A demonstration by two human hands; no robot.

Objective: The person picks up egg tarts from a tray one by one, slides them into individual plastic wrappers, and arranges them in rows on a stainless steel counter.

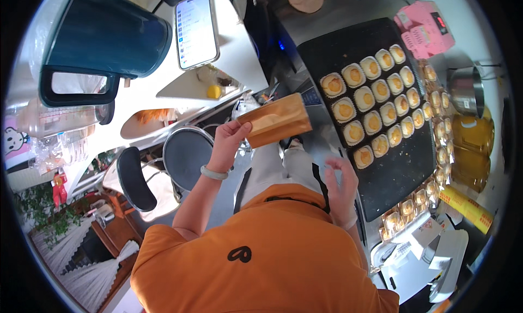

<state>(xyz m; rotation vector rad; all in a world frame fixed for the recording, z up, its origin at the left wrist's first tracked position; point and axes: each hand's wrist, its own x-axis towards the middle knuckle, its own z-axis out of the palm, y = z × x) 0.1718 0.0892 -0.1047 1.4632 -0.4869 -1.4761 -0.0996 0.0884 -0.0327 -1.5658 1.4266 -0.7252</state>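
Observation:
My left hand (226, 144) is closed on one end of a flat brown paper bag (279, 119), with the thumb on top. The bag is held in front of my legs and points toward the tray. My right hand (340, 189) hangs beside the tray's near left edge, somewhat blurred, its fingers loosely apart and nothing seen in them. On the black baking tray (384, 190) stand rows of small egg-yolk pastries (372, 122) in white paper cups. None of them touches either hand.
Wrapped pastries (406, 208) line the tray's right and near edges. A pink device (425, 29), a steel pot (467, 91) and a yellow roll (466, 208) stand beyond. At left are a phone (196, 31), a dark teal appliance (106, 32) and a round stool (188, 156).

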